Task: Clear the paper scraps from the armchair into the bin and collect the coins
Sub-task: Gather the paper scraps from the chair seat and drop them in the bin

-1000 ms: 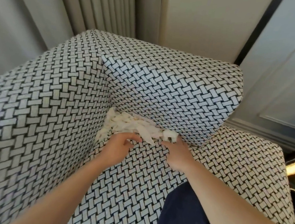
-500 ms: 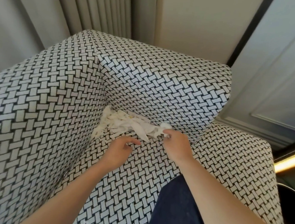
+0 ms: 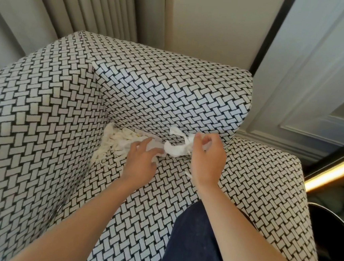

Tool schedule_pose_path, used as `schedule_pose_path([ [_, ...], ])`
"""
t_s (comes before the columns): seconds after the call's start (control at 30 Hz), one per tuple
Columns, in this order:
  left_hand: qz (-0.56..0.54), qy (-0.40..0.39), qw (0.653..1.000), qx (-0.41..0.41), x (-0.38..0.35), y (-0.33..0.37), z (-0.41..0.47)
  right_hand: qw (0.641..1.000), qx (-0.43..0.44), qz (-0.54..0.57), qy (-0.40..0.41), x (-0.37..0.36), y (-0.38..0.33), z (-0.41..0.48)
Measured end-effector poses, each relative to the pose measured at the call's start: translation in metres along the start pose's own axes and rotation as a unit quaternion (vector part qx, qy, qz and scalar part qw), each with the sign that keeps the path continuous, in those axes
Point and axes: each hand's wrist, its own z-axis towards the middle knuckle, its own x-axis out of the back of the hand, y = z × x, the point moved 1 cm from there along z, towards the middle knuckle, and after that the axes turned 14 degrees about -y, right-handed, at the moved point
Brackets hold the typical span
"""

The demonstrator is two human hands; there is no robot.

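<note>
**Head view: two hands in the paper on one chair**

There is one armchair (image 3: 170, 92). It has a black and white woven pattern all over.

There is one pile of paper scraps (image 3: 118, 140). The pile sits on the seat, pushed into the back left corner where the seat meets the arm and the back. The strips are thin and white, and there are too many to count.

Two bare hands are over the seat. The left hand (image 3: 141, 163) lies flat, with its fingers straight, and the fingertips touch the near edge of the pile. The right hand (image 3: 209, 160) has its fingers curled and pinches one bunch of paper (image 3: 175, 148). The bunch is lifted a little above the seat, in front of the chair back. One small white scrap (image 3: 188, 174) shows by the right wrist. I cannot tell if it hangs or lies on the seat.

One dark blue leg (image 3: 190, 246) is low in the middle. One dark round thing with a shiny rim (image 3: 336, 238) stands right of the chair. One curtain (image 3: 98, 7) hangs behind. One bright yellow strip of light (image 3: 329, 175) glows at the right.
</note>
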Motion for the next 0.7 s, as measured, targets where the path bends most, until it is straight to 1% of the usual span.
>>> schedule_pose_path([
  [0.07, 0.071, -0.017, 0.997, 0.007, 0.000, 0.004, 0.011, 0.999, -0.014, 0.037, 0.029, 0.001, -0.001, 0.001],
  [0.13, 0.118, -0.033, 0.992, 0.025, -0.002, 0.006, 0.020, 0.997, -0.024, 0.053, 0.046, 0.001, -0.002, 0.003],
  [0.27, 0.172, -0.070, 0.982, 0.045, -0.009, 0.001, 0.028, 0.995, -0.040, 0.079, 0.044, -0.002, 0.001, 0.004],
  [0.37, 0.168, -0.056, 0.983, 0.047, -0.012, -0.005, 0.023, 0.997, -0.026, 0.067, 0.033, -0.007, 0.005, 0.005],
  [0.53, 0.167, -0.006, 0.986, 0.019, -0.009, -0.018, 0.011, 0.998, -0.018, 0.058, 0.022, -0.007, 0.005, 0.005],
  [0.7, 0.090, 0.035, 0.995, -0.023, 0.002, -0.028, -0.005, 0.998, -0.010, 0.059, 0.020, -0.006, 0.002, 0.002],
])
